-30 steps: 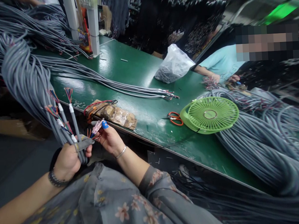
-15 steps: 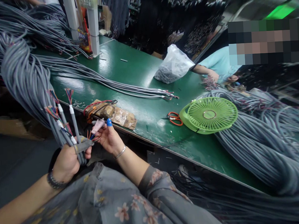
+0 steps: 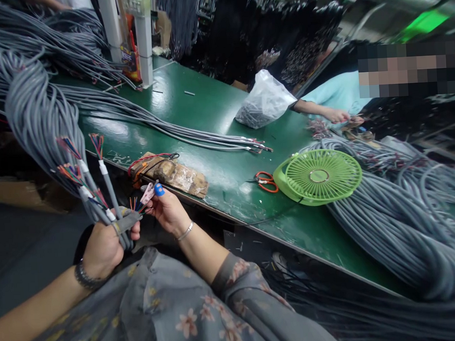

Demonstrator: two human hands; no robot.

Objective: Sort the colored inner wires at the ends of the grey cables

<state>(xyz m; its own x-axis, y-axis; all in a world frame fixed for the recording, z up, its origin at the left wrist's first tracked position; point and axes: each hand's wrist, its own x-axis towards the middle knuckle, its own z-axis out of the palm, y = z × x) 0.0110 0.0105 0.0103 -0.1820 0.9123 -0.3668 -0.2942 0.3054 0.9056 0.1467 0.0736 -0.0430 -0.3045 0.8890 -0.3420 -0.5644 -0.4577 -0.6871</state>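
Note:
My left hand (image 3: 108,243) is closed around several grey cables (image 3: 113,189), whose ends fan out into thin coloured wires (image 3: 98,141) above white bands. A grey wrap with a yellow line covers its thumb. In a pinch, my right hand (image 3: 167,210), with a blue cover on one fingertip, holds a small pink tool (image 3: 147,193); its exact kind is unclear. The tool is right beside the loose coloured wires (image 3: 135,205) of one cable at my left thumb. Whether the right fingers also grip those wires is hidden.
On the green table (image 3: 212,110) lie a taped wooden block (image 3: 184,179), orange-handled scissors (image 3: 266,181), a green fan (image 3: 319,176) and a bag of small pieces (image 3: 264,102). Grey cable bundles (image 3: 401,222) spread at right and left. Across the table, a co-worker's hands (image 3: 339,116) handle cable ends.
My right hand has shifted slightly left and turned, so the pink tool shows more clearly. The cable ends in my left hand have tilted a little left. The co-worker's hand has moved right.

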